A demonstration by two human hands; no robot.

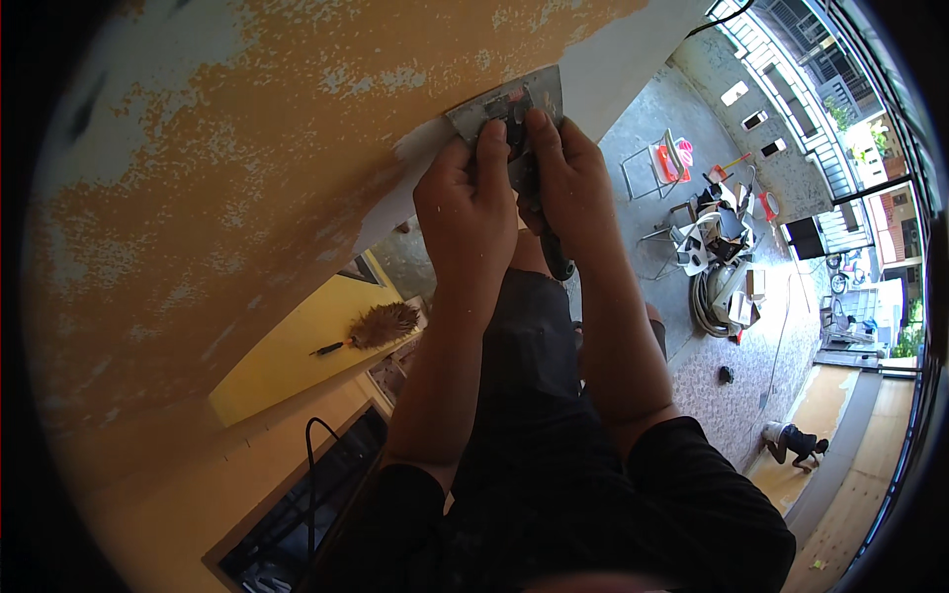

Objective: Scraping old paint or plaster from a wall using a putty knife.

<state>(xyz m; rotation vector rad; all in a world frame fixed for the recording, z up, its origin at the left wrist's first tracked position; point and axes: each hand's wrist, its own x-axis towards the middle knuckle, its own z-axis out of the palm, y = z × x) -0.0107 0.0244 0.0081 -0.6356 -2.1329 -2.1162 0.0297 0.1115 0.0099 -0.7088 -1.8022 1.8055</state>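
Observation:
A wide scraper (548, 89) with a flat grey metal blade and a dark handle is held in front of me, its edge against the wall. Both thumbs press on the blade's back. My left hand (463, 212) is closed on its left side, while my right hand (578, 188) grips the right side, with the handle end poking out below. The wall (267, 128) wears orange paint, patchy with pale spots. Around the blade lies a bare grey-white strip. My fingers behind the blade are hidden.
A brown feather duster (386, 324) lies on a yellow ledge (287, 346) below left. A dark window or opening (306, 504) sits lower left. Far right, a chair (660, 168), piled items and coiled hose (704, 306) stand on the floor. Another person (794, 442) crouches by a wall.

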